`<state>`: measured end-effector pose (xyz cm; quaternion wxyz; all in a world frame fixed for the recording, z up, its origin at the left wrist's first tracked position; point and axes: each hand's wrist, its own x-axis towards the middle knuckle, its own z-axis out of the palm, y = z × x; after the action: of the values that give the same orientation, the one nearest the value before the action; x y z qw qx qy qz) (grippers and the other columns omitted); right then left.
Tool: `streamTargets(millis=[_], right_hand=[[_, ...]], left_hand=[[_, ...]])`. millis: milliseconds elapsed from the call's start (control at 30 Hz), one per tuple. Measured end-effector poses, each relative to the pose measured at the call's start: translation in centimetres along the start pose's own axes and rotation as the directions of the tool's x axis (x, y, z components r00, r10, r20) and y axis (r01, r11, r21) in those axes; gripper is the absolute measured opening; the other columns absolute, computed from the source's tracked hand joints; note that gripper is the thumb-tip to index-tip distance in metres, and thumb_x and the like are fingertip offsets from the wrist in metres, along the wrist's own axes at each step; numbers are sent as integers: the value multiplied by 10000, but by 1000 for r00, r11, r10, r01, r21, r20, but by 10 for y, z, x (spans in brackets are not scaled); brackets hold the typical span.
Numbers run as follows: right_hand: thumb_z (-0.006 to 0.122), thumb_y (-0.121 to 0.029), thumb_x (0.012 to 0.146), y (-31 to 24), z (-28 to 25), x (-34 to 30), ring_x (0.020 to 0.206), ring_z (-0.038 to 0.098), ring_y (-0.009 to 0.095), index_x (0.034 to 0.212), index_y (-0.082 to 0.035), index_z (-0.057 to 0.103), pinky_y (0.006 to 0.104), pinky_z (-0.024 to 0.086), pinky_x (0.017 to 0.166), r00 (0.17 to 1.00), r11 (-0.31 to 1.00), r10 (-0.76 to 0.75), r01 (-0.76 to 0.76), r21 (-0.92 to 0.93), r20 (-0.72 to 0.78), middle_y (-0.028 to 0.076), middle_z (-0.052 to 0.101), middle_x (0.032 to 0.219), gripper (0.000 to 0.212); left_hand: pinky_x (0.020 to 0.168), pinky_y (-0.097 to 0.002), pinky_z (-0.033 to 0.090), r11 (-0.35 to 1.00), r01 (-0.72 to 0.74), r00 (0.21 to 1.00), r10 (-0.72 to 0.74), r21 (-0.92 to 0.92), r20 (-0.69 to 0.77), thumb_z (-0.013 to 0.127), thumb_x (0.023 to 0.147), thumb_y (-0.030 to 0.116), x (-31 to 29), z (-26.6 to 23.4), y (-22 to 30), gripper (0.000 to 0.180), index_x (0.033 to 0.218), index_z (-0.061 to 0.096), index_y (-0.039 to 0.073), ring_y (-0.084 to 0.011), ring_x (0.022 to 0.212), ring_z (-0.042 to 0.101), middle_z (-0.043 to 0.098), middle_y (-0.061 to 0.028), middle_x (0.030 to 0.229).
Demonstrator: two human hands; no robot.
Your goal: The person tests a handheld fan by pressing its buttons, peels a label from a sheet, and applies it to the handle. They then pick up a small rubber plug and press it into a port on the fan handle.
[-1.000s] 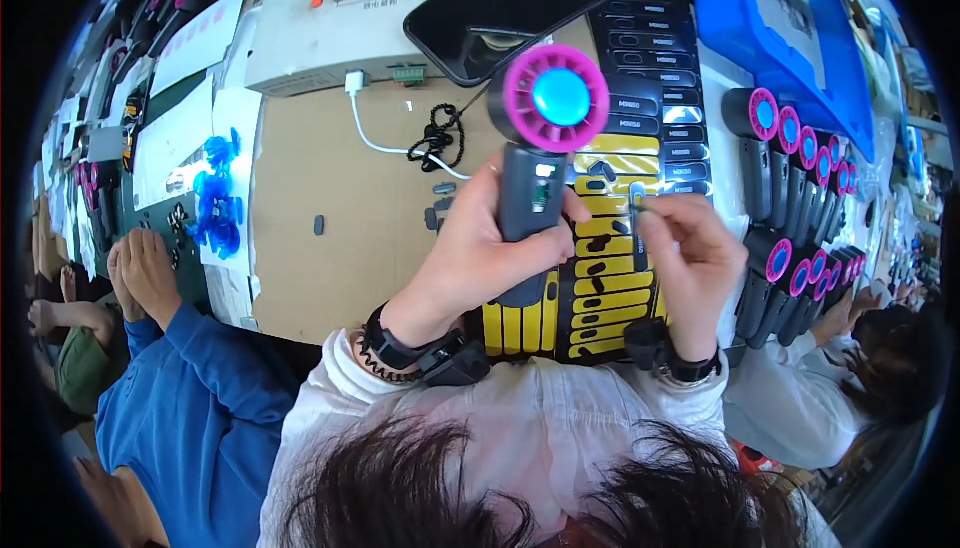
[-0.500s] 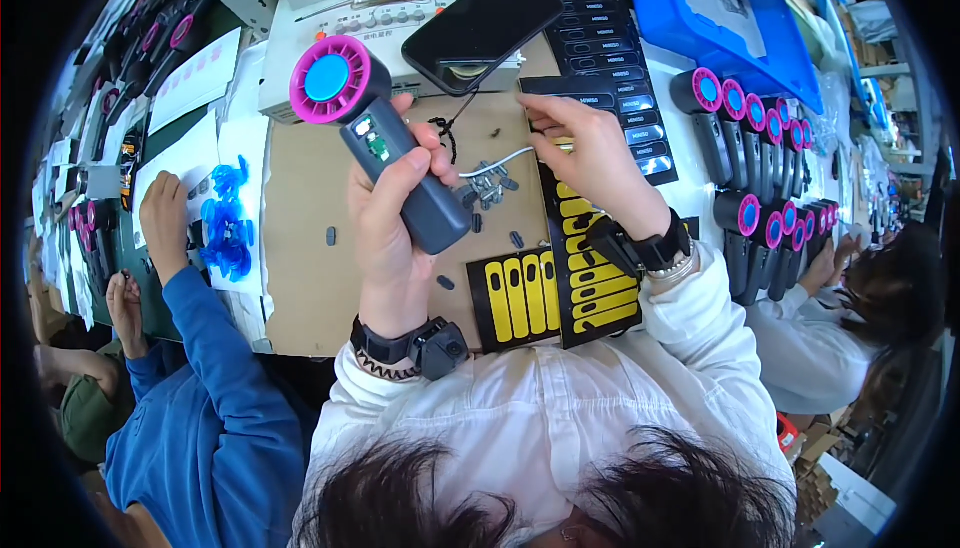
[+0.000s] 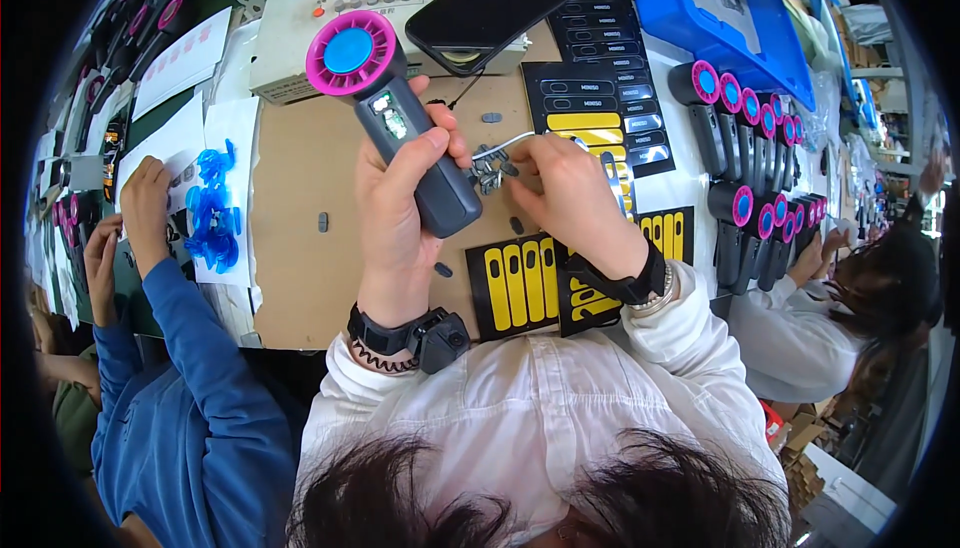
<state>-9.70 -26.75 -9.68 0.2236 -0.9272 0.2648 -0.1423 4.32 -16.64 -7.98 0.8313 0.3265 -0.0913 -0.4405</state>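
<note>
My left hand (image 3: 395, 193) is wrapped round the dark grey handle of a handheld fan (image 3: 425, 163). The fan tilts up to the left, with a magenta ring and blue centre on its head. A cut-out in the handle exposes a small lit circuit board (image 3: 392, 120). My right hand (image 3: 570, 188) is low over a pile of small grey button pieces (image 3: 488, 170), thumb and forefinger apart at its right edge. A thin white cable (image 3: 510, 142) runs between the pile and my right fingers; where it ends is hidden.
A phone (image 3: 487, 13) leans on a bench instrument (image 3: 330, 28) at the back. Black-and-yellow label sheets (image 3: 520, 288) lie beneath and beside my right arm. Rows of fans (image 3: 735, 138) and a blue bin (image 3: 690, 8) are at right. A co-worker's blue sleeve (image 3: 200, 328) is at left.
My right hand has come down and left from the label sheet to the button pile. The fan, still in my left hand, has shifted slightly up and right in view.
</note>
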Motion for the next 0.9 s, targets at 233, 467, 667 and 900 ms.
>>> streamTargets(millis=[233, 467, 667, 900], right_hand=[[646, -65, 675, 1, -1, 9, 669, 583, 287, 778, -5, 584, 343, 469, 606, 992, 999, 44, -47, 26, 117, 126, 578, 734, 133], [647, -62, 663, 2, -6, 6, 622, 591, 242, 778, 9, 588, 307, 474, 583, 990, 998, 46, -50, 33, 130, 124, 576, 698, 148], [629, -58, 744, 15, -40, -9, 588, 575, 112, 804, 9, 600, 235, 467, 558, 999, 916, 48, -41, 400, -8, 66, 606, 715, 94], [595, -61, 817, 14, -46, -28, 625, 560, 86, 859, -1, 592, 204, 458, 599, 919, 205, 367, -230, 951, 143, 39, 614, 793, 74]], left_hand=[[623, -265, 475, 999, 26, 1000, -25, 27, -10, 590, 763, 20, 1, 3, -4, 468, 1199, 420, -2, -147, 700, 570, 569, -86, 881], [621, -264, 473, 995, 46, 998, -50, 91, 32, 590, 764, 25, 3, 3, -10, 474, 1203, 416, -7, -145, 690, 569, 572, -87, 881], [641, -261, 480, 960, 129, 983, -157, 249, 94, 598, 755, 1, -8, 20, -13, 485, 1197, 399, -10, -139, 711, 577, 574, -90, 884], [701, -264, 492, 870, 186, 960, -261, 457, 105, 634, 726, -39, -18, 39, -32, 433, 1095, 410, 6, -125, 772, 586, 574, -84, 898]])
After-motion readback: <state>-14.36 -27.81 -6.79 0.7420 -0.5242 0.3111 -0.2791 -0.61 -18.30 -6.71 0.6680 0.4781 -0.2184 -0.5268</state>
